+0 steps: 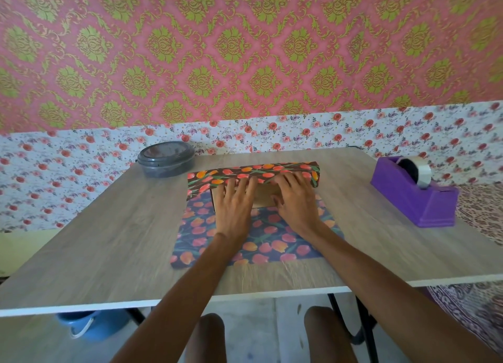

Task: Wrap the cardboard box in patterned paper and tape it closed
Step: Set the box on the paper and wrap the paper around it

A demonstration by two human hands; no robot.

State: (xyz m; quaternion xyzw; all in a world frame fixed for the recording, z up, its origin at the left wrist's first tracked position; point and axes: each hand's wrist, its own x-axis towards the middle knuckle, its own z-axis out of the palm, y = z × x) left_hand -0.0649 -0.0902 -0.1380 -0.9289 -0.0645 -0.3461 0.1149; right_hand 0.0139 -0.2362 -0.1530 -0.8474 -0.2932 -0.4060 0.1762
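A wood-grain desk (109, 240) carries a sheet of tulip-patterned paper (272, 243) at its middle, the sheet's far edge folded up over the cardboard box (262, 196) standing on it. A purple tape dispenser (413, 196) sits well apart to the right, and a grey lidded container (166, 158) behind on the left. The left hand (234, 202) and right hand (295, 199) lie flat, fingers extended, pressing the paper's edge onto the box top.

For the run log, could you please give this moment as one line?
left hand: pressing paper onto box | right hand: same | tape dispenser: untouched, right side
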